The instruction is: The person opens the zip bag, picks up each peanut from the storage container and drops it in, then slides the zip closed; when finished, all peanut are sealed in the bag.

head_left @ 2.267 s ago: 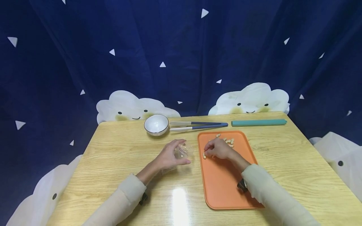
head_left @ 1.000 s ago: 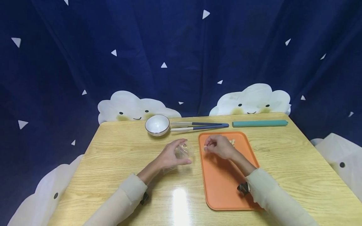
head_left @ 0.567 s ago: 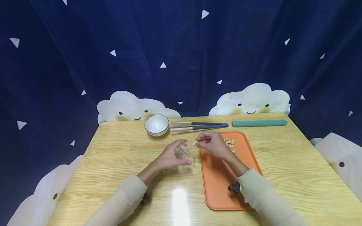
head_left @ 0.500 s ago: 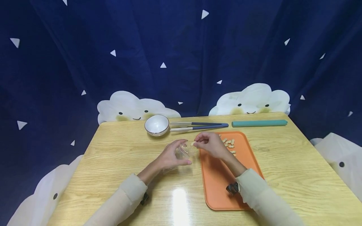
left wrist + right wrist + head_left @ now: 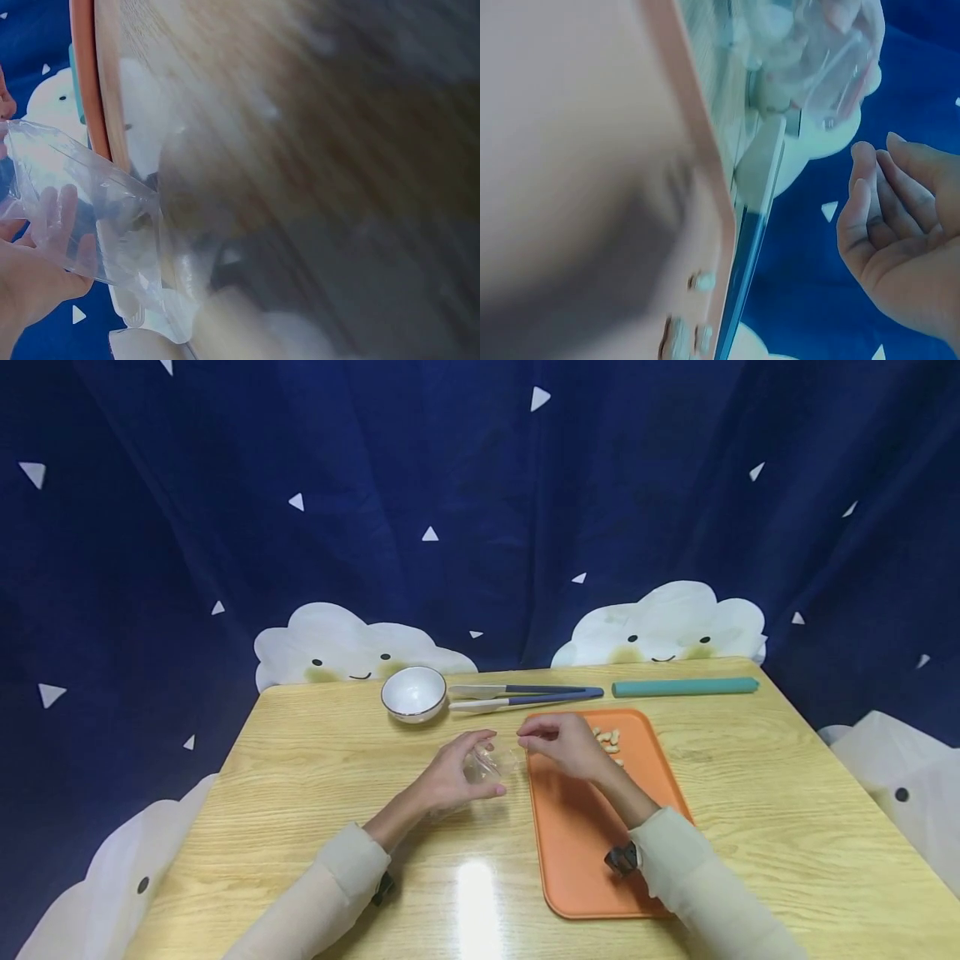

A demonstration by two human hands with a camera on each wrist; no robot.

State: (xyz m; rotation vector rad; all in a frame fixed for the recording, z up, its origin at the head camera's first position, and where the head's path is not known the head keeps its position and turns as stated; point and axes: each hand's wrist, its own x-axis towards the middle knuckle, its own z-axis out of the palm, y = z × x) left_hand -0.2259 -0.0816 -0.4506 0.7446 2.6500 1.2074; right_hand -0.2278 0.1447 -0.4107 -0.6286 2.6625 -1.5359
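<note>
My left hand [image 5: 447, 775] holds a clear plastic bag [image 5: 491, 763] with its mouth spread towards the right. In the left wrist view the fingers show through the film of the bag [image 5: 124, 217]; what lies in its lower part is unclear. My right hand [image 5: 567, 747] hovers beside the bag mouth, over the left edge of the orange tray [image 5: 581, 868]. The right wrist view shows this hand [image 5: 904, 236] with loosely bent fingers and nothing between thumb and fingertips. Several peanuts [image 5: 614, 737] lie at the tray's back, partly hidden by the right hand.
A white bowl [image 5: 414, 692] stands at the back of the wooden table [image 5: 300, 752]. White-and-blue tongs [image 5: 525, 699] lie to its right, then a teal roll [image 5: 686, 687] behind the tray. A dark blue curtain [image 5: 480, 485] hangs beyond the table's back edge.
My right hand pinched a peanut at the tray, carried it left to the bag mouth and let go; the peanut is gone from its fingertips. My left hand has stayed at the bag.
</note>
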